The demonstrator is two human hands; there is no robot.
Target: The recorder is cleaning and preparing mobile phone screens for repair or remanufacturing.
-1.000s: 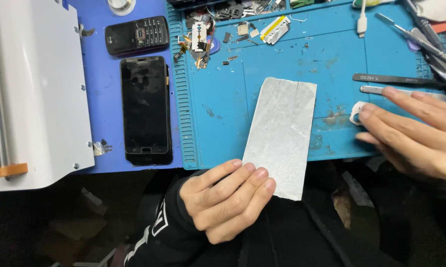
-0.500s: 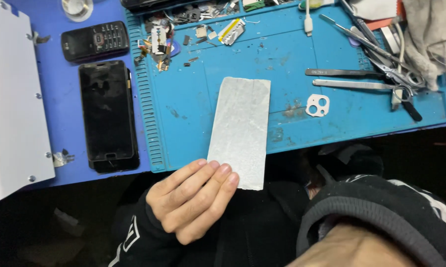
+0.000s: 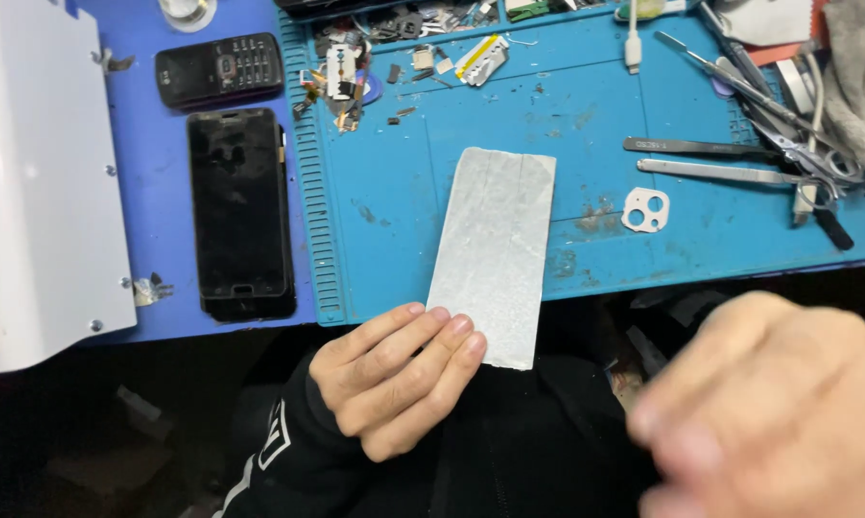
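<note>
My left hand point(image 3: 394, 374) rests below the table's front edge, its fingertips pinching the near end of a grey rectangular panel point(image 3: 495, 245). The panel lies on the blue work mat point(image 3: 567, 115) and hangs over its edge. My right hand point(image 3: 768, 412) is close to the camera and blurred at the lower right, away from the mat, with nothing seen in it. A small white camera-lens frame point(image 3: 645, 210) lies on the mat to the right of the panel.
A black smartphone point(image 3: 238, 213) and a black keypad phone point(image 3: 219, 68) lie on the purple surface at left, beside a white machine housing point(image 3: 39, 182). Tweezers point(image 3: 710, 159), scissors and other tools lie at right. Small parts litter the mat's far edge point(image 3: 394, 48).
My right hand left the white lens frame on the mat, pulled back out of view, and now appears blurred near the camera. My left hand keeps hold of the grey panel.
</note>
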